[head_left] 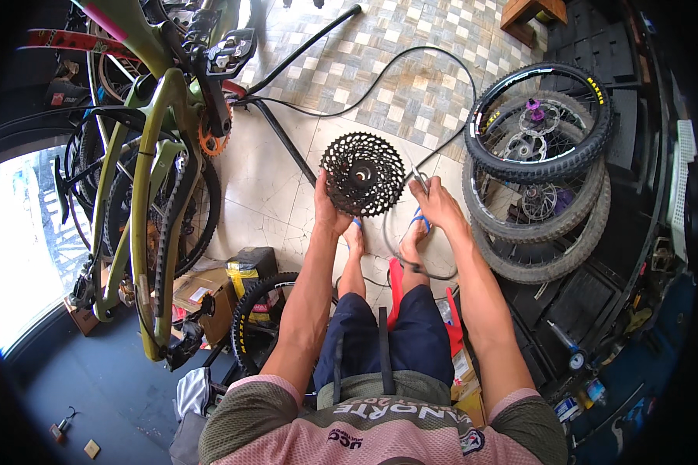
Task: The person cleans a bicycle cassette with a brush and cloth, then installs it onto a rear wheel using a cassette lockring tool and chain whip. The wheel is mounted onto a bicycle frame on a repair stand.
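A large black bicycle cassette (362, 173) is held up in front of me, its toothed face towards me. My left hand (329, 208) grips it by the left rim, fingers behind it. To its right, my right hand (437, 203) is closed around an air blow gun (419, 177), with its slim metallic nozzle pointing up beside the cassette; most of its body is hidden in my fingers. A blurred dark hose (390, 236) hangs below that hand and loops near my feet.
A green bicycle frame (149, 194) hangs at the left on a stand with black legs (283, 139). Several wheels with tyres (539, 167) are stacked at the right. Cardboard boxes (203, 293) and another tyre (244, 322) lie by my left leg. A black hose (380, 77) crosses the tiled floor.
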`<state>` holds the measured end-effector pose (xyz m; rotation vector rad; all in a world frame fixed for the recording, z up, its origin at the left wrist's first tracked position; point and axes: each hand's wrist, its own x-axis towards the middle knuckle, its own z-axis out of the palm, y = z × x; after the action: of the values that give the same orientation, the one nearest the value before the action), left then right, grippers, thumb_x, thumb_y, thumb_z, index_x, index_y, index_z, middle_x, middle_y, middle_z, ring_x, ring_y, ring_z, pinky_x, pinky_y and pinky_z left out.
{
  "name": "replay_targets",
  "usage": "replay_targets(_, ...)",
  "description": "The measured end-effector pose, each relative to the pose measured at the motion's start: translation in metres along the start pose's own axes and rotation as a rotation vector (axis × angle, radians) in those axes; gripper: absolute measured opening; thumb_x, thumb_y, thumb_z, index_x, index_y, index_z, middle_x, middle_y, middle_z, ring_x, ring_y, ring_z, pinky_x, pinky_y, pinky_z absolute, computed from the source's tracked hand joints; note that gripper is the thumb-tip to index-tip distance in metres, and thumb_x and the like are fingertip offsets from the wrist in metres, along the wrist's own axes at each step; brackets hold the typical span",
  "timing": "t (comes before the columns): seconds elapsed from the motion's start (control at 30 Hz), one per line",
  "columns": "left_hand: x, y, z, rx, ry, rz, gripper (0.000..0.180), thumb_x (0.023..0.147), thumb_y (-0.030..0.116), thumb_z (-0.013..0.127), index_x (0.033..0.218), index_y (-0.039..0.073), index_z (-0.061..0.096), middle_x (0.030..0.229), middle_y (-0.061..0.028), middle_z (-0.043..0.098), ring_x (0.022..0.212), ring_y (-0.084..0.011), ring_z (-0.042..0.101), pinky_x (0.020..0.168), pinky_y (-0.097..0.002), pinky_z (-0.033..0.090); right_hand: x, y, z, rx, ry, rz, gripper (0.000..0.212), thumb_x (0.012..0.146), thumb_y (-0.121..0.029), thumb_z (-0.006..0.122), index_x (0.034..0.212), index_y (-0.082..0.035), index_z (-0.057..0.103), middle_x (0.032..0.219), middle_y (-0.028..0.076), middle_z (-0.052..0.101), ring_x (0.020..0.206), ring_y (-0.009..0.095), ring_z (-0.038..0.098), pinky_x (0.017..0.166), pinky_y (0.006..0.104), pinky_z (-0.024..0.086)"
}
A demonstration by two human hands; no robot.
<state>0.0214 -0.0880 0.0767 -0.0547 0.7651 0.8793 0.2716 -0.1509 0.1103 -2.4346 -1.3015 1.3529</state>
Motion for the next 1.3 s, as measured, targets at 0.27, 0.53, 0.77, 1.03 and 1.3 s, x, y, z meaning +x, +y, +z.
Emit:
replay_targets(0.27, 0.021, 0.015, -0.033, 0.02, 0.058, 0.011, 0.063, 0.104, 0.062, 0.041, 0.139, 0.014, 0.062, 0.134, -0.0121, 0.068, 0.12, -0.0321, 0.065, 0.104, -0.0534, 0.054, -0.042, -0.056, -0.04, -0.436, -0.058, -0.276, 0.047, 0.105, -0.044, 0.05, 0.121, -0.002, 0.064, 0.114, 0.029, 0.067, 0.095, 0.048, 0.072, 0.086, 0.0566, 0.056)
replay_targets(0.53, 0.018, 0.017, -0.036, 0.06, -0.034, 0.11, 0.064, 0.105, 0.06, 0.044, 0.14, 0.01, 0.061, 0.134, -0.0141, 0.068, 0.119, -0.0317, 0.067, 0.104, -0.0507, 0.055, -0.034, -0.088, -0.024, -0.585, -0.018, -0.428, 0.031, 0.097, -0.032, 0.063, 0.096, -0.006, 0.079, 0.098, 0.02, 0.074, 0.091, 0.033, 0.076, 0.079, 0.0429, 0.06)
replay_targets(0.77, 0.022, 0.022, -0.039, 0.037, -0.048, 0.094, 0.062, 0.105, 0.059, 0.044, 0.139, 0.009, 0.061, 0.132, -0.0147, 0.069, 0.118, -0.0321, 0.068, 0.103, -0.051, 0.055, -0.025, -0.094, -0.004, -0.592, 0.04, -0.392, 0.028, 0.097, -0.026, 0.061, 0.099, -0.003, 0.077, 0.101, 0.021, 0.073, 0.09, 0.034, 0.076, 0.078, 0.0438, 0.061)
replay_targets(1.03, 0.03, 0.026, -0.041, 0.053, 0.038, 0.088, 0.063, 0.104, 0.061, 0.044, 0.136, 0.01, 0.063, 0.13, -0.0145, 0.069, 0.116, -0.033, 0.068, 0.101, -0.0528, 0.056, -0.024, -0.098, -0.005, -0.578, 0.042, -0.396, 0.021, 0.089, -0.015, 0.064, 0.096, -0.003, 0.08, 0.104, 0.023, 0.075, 0.092, 0.031, 0.077, 0.076, 0.038, 0.063)
replay_targets(1.3, 0.03, 0.029, -0.038, 0.008, 0.113, 0.104, 0.063, 0.104, 0.062, 0.043, 0.136, 0.012, 0.063, 0.13, -0.0127, 0.07, 0.115, -0.0326, 0.068, 0.1, -0.0534, 0.056, -0.027, -0.115, -0.007, -0.619, -0.137, -0.391, 0.036, 0.096, -0.038, 0.067, 0.097, -0.005, 0.08, 0.098, 0.022, 0.075, 0.094, 0.035, 0.075, 0.084, 0.0447, 0.06)
